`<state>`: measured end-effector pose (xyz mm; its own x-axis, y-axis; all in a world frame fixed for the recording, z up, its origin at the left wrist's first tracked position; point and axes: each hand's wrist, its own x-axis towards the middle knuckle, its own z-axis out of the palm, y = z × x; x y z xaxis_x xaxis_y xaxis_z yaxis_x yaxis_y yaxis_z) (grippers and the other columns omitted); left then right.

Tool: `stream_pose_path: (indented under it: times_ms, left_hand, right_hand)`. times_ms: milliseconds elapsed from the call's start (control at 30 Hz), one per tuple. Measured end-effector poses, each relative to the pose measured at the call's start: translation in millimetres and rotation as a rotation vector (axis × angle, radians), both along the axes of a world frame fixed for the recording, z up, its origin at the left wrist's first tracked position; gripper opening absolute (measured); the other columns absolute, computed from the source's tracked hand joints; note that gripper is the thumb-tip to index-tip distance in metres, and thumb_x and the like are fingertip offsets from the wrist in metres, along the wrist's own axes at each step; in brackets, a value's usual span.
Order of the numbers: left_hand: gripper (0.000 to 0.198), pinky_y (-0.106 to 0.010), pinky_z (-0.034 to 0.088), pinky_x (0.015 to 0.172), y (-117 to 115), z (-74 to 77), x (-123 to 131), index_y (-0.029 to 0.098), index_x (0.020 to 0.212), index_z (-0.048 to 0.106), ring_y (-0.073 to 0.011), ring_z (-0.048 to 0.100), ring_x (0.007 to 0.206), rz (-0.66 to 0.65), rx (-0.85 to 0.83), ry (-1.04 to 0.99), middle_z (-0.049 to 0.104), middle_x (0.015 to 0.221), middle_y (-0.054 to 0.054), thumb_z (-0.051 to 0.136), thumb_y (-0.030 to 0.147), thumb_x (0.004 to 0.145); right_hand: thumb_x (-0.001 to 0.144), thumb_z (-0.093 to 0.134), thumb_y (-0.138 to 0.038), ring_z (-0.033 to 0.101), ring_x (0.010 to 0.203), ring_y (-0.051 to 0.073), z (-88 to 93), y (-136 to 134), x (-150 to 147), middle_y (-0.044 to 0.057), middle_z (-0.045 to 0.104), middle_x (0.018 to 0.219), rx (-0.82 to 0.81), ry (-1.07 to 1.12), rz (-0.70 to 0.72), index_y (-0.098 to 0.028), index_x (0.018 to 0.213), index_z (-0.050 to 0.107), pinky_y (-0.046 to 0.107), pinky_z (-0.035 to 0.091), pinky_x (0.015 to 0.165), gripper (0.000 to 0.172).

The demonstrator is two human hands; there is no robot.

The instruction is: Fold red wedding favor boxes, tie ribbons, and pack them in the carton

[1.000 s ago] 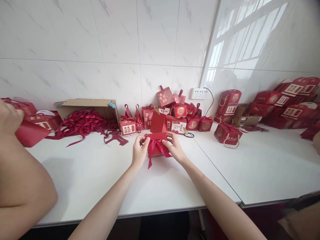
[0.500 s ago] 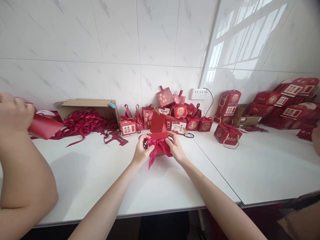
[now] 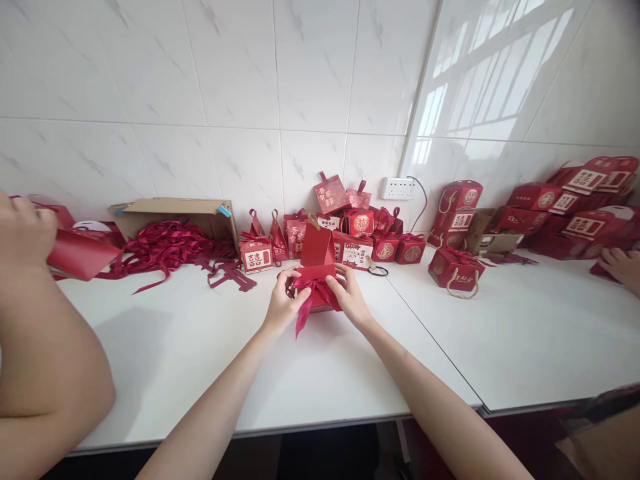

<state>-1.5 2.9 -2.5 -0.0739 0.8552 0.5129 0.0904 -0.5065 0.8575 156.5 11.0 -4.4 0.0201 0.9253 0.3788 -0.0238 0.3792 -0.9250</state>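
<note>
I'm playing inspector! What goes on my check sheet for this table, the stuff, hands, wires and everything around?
Surface: flat white tabletop, crossed by a dark seam.
Job's things: red cardboard box with a raised flap; wine-red satin ribbon across its front.
Clutter: tangled crimson satin ribbons by a brown cardboard carton; piled red paper boxes.
Hands: left hand and right hand hold the box's sides, touching the ribbon.
Cables: thin black cable at a white plastic wall socket.
Surroundings: white marbled wall tiles; other people's hands at the left edge and right edge.
</note>
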Motion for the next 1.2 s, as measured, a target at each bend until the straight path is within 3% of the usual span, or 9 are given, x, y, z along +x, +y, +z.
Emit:
stream_pose_path:
  times_ms: [267,567,800,1200]
  left_hand:
    - [0.03,-0.028,0.049,0.069,4,-2.6,-2,0.021,0.09,0.052,-0.0143,0.06,0.074,-0.021,-0.006,-0.005,0.062,0.104,-0.005,0.064,0.026,0.063]
    - [0.028,-0.033,0.049,0.081,0,-3.0,1,0.022,0.091,0.051,-0.0191,0.063,0.095,-0.069,-0.025,-0.044,0.052,0.129,-0.01,0.063,0.022,0.066]
    - [0.028,-0.037,0.042,0.095,-1,-3.3,4,0.021,0.09,0.051,-0.0225,0.056,0.114,-0.08,-0.028,-0.066,0.052,0.13,-0.01,0.062,0.014,0.065]
    - [0.029,-0.037,0.043,0.093,-8,0.3,8,0.019,0.089,0.051,-0.0214,0.059,0.103,-0.078,-0.074,-0.117,0.054,0.127,-0.011,0.06,0.008,0.064]
  right_hand:
    - [0.08,0.056,-0.044,0.057,0.113,0.023,-5.3,6,2,0.01,0.053,0.13,0.008,-0.002,-0.005,-0.024,0.114,0.046,0.042,0.05,0.091,0.04]
    - [0.078,0.056,-0.049,0.055,0.113,0.025,-2.8,2,3,0.011,0.054,0.128,-0.005,-0.026,-0.008,-0.024,0.113,0.046,0.045,0.047,0.095,0.044]
    - [0.076,0.057,-0.054,0.056,0.111,0.027,-6.6,2,5,0.013,0.054,0.126,0.02,-0.078,-0.072,-0.023,0.114,0.046,0.048,0.046,0.095,0.05]
    - [0.075,0.055,-0.064,0.055,0.114,0.03,-10.3,0,9,0.012,0.052,0.13,-0.023,-0.159,-0.115,-0.025,0.118,0.047,0.048,0.048,0.093,0.058]
